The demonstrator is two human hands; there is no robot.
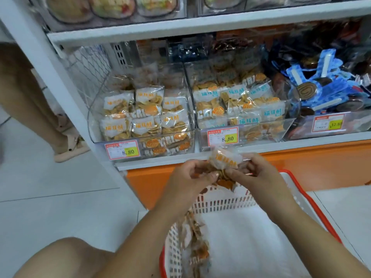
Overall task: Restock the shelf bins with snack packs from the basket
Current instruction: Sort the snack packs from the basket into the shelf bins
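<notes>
A clear snack pack with orange lettering and golden crisps is held between both hands, just below the shelf's front edge and above the basket. My left hand pinches its left end and my right hand pinches its right end. Below sits a white plastic basket with a red rim, holding more snack packs along its left side. On the shelf, a clear bin holds orange-lettered packs and the bin to its right holds blue-lettered packs.
A third bin at the right holds blue-wrapped dark sweets. An upper shelf carries more bins. The shelf base is orange. Another person's leg and sandalled foot stand on the tiled floor at the left. My knee is at the bottom left.
</notes>
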